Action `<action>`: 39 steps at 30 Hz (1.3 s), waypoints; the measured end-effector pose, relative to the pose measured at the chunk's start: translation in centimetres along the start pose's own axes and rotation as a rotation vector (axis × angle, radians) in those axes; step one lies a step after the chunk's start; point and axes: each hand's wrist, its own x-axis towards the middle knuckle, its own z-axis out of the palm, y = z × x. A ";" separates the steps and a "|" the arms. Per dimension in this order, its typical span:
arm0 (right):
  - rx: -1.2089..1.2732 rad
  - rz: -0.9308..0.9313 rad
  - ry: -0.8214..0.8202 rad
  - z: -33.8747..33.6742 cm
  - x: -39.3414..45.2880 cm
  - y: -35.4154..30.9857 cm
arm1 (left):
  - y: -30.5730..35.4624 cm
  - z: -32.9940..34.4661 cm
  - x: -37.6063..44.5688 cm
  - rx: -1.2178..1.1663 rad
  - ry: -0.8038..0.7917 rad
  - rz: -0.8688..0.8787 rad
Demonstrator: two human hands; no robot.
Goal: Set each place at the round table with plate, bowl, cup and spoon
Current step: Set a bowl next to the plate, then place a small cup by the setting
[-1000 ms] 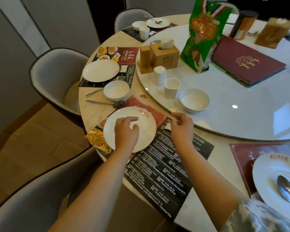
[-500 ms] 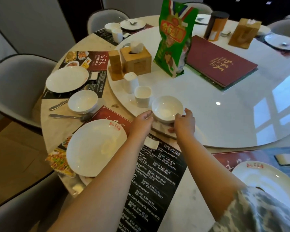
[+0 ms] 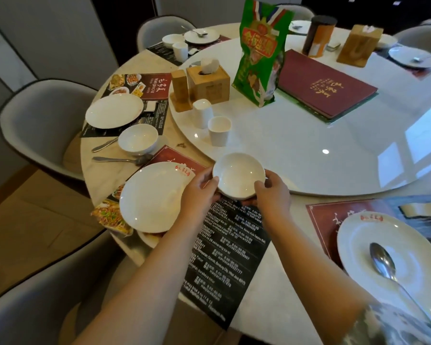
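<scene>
Holding a white bowl (image 3: 239, 179) at frame center, left hand (image 3: 200, 195) and right hand (image 3: 271, 192) each clamp a grip on opposite rims, over the black placemat (image 3: 224, 257) at the turntable (image 3: 334, 150) edge. A plate (image 3: 154, 196) sits just left on the counter (image 3: 279, 282); cup (image 3: 219, 130) stands above on the turntable.

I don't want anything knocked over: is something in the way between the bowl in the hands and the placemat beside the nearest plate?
Nothing visible. Both hands, left and right, hold the bowl just above the placemat, right of the plate; the patch below is bare.
</scene>
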 end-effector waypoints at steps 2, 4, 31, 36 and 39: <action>0.018 0.015 -0.009 0.2 -2.7 1.1 | -0.8 -1.3 -2.3 0.019 0.028 -0.008; 0.024 0.032 -0.035 0.4 -4.9 2.5 | -1.9 -2.7 -4.2 0.041 0.052 -0.031; -0.335 -0.246 0.022 1.6 -6.5 3.4 | -3.2 -7.1 -6.1 0.320 0.091 0.087; -0.283 -0.308 -0.046 4.1 -0.1 -0.2 | -0.3 -4.4 -0.1 0.199 0.083 0.086; -0.322 -0.327 -0.086 5.4 4.2 -1.7 | 1.3 -2.5 4.4 0.131 0.084 0.063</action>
